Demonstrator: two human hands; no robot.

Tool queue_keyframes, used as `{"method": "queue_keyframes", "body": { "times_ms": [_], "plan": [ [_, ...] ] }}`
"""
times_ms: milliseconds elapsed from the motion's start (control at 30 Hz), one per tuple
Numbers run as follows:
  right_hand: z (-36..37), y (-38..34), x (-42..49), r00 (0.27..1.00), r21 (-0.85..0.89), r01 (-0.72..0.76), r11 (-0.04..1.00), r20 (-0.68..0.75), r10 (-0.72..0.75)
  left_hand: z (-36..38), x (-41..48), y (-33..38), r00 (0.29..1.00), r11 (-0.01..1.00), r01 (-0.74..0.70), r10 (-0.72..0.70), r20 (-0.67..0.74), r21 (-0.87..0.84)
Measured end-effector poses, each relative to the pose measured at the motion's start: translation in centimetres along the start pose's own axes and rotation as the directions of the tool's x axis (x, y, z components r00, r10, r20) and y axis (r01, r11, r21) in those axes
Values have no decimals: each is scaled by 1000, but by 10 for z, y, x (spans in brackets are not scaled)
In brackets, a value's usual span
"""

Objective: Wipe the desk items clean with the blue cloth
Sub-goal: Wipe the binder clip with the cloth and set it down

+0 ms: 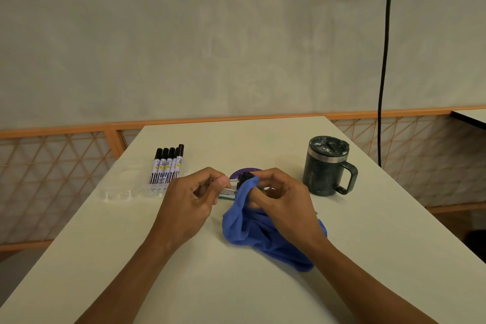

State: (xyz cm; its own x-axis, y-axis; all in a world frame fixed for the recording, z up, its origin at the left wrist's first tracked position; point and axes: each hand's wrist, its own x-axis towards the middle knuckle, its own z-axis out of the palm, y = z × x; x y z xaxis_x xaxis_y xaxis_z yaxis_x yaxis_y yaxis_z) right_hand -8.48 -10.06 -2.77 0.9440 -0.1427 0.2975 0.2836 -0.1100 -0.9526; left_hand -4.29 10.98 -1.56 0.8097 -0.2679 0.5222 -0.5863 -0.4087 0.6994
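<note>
On the desk (pixel 236 284), near centre, my left hand (pixel 194 192) pinches a black binder clip (pixel 243 179) by its wire handles (pixel 229 189). My right hand (pixel 284 197), curled round the soft blue cloth (pixel 263 234), presses it against the clip. Small, stiff and probably slippery, the clip seems best held by those handles.

I'm on a single feed here, head-worn wide-angle, facing forward and tilted down over the table (pixel 236 292), close in on the left hand (pixel 188 200) and right hand (pixel 285 201) mid-frame, table's far edge about mid-height, wall (pixel 210 34) filling the upper half.
</note>
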Motion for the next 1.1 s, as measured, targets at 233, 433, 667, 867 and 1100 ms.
{"method": "queue_keyframes", "body": {
  "times_ms": [233,433,667,867,1100],
  "plan": [
    [7,-1,-2,993,-118,61,991,-95,-72,-2,1,1,999,999,-35,34,16,21],
    [9,-3,4,992,-89,100,991,-68,-106,1,-1,-1,999,999,-43,42,2,21],
    [7,-2,2,992,-29,101,994,-68,-103,4,0,1,999,999,-37,38,-6,16],
    [9,-1,4,996,67,82,994,-35,-80,3,0,-2,1000,1000,-18,18,-24,-7],
    [6,8,6,991,192,60,980,103,-80,3,2,-4,996,991,37,-47,-79,-126]
  ]
}}
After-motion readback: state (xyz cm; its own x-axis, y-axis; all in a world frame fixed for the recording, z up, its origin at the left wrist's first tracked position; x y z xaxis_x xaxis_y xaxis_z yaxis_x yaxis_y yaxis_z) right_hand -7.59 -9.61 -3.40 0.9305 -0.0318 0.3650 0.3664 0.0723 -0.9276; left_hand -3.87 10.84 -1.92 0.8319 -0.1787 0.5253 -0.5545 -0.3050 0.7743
